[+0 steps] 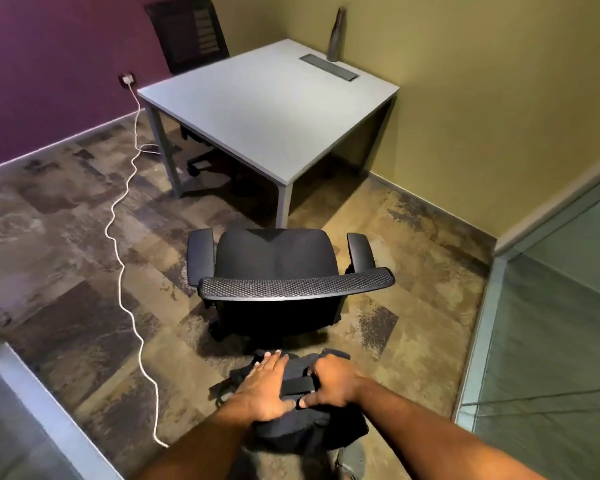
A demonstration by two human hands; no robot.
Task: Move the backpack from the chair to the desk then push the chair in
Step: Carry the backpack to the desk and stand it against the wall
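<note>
A black backpack is held close to me, behind the black office chair and off its seat. My right hand is closed around the backpack's top handle. My left hand lies flat on the bag with fingers spread. The chair's seat is bare, and its mesh backrest top faces me. The chair stands pulled out from the grey desk, a short gap in front of the desk's near corner leg.
A dark bottle and a cable tray lid are at the desk's far edge. A second black chair stands behind the desk. A white cable trails across the floor on the left. A glass partition stands on the right.
</note>
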